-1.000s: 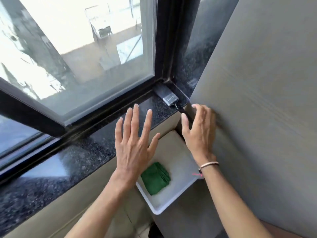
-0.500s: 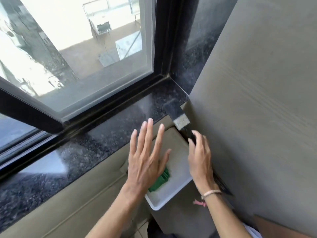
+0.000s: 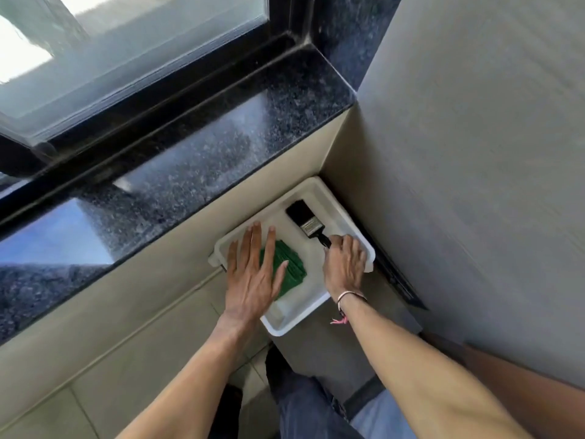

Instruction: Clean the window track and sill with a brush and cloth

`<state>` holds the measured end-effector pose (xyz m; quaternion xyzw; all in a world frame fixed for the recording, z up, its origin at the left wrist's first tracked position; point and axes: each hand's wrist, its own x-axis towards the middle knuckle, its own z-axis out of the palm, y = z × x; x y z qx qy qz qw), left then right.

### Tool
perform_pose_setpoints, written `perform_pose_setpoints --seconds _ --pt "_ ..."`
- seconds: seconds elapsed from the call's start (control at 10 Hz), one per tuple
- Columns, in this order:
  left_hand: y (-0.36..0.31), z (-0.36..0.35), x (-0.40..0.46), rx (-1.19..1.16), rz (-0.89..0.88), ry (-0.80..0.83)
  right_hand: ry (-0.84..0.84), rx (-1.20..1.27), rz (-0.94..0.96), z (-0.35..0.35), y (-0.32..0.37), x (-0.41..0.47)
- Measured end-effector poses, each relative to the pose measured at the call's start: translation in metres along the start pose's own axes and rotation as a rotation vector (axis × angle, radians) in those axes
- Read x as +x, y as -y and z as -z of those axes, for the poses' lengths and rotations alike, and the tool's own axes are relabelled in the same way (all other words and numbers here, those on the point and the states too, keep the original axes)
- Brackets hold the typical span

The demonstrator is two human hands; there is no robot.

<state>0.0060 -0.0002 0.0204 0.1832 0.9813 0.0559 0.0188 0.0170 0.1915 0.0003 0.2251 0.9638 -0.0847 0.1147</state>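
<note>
Change: we have brought the brush (image 3: 306, 220) down off the sill (image 3: 221, 144), where it lay in the window corner a second ago, into the white tray (image 3: 345, 213); our view has tipped downward with it.
Brush: flat paintbrush, black bristles, a dull metal band, a thin black handle; it lies slanted in the tray's far right part, bristles toward the wall below the sill.
Cloth: green cloth (image 3: 289, 267), folded with ribbed edges, lying in the tray's middle, partly under our left hand.
Tray: shallow white plastic, rounded corners, raised rim, tucked in the corner below the sill.
Sill: polished black speckled stone, glossy, reflecting blue sky; a black window track (image 3: 177, 99) and frame run along its far edge under the glass.
Room: beige wall below the sill, a grey matte panel on the right.
Left hand: our left hand (image 3: 253, 277) is flat, palm down, fingers straight and spread over the cloth, gripping nothing.
Right hand: our right hand (image 3: 343, 264) curls closed around the brush handle at the tray's right rim; a thin bracelet (image 3: 346, 296) circles the wrist.
</note>
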Motion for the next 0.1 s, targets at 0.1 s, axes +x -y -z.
perform_pose_setpoints --seconds 0.1 --pt "-0.0105 0.0071 -0.0025 -0.006 -0.034 -0.016 0.048 -0.130 0.018 -0.0038 -0.0046 0.0030"
